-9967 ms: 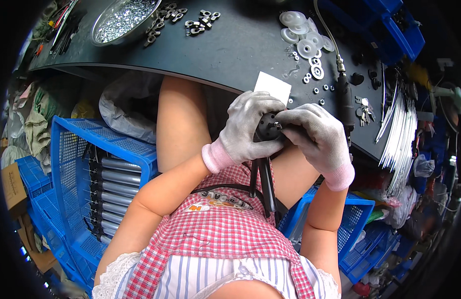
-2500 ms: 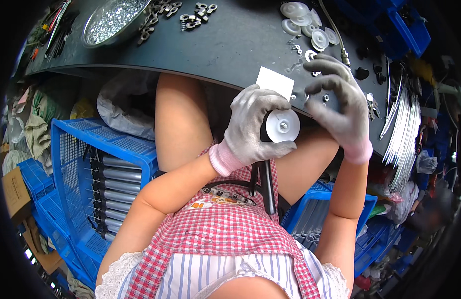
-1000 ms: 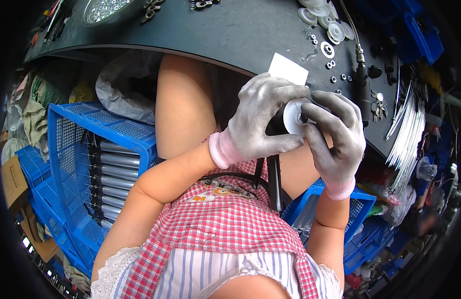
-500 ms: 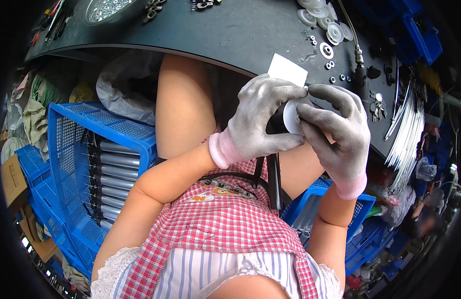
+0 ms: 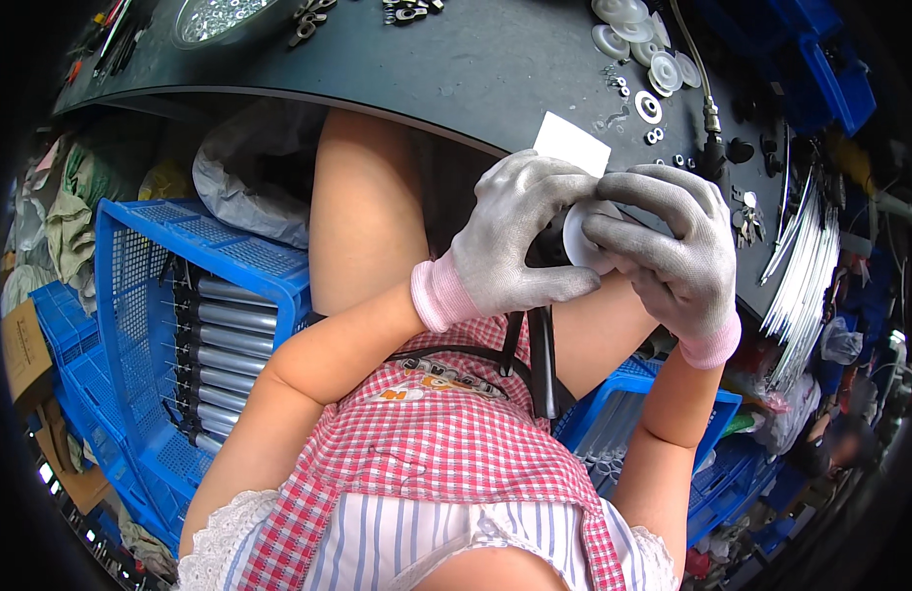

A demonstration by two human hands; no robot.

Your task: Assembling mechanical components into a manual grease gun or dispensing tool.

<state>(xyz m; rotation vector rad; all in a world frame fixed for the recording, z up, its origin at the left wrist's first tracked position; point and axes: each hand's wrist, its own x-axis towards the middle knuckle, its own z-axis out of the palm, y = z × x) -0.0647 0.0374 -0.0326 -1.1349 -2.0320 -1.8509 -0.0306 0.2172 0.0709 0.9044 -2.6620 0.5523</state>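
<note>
Below the dark curved workbench, your grey-gloved left hand grips a long black tube while your right hand presses a white round disc onto its end. Pressed crooked, that disc could slip and fall.

Gloved left hand and right hand around white disc

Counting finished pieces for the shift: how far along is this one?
Done: nothing finished can be told apart. In hand: the left hand grips a dark rod while the right hand presses a white disc onto its end. Left: more discs lie on the dark table, and grey tubes fill the blue crate.
</note>
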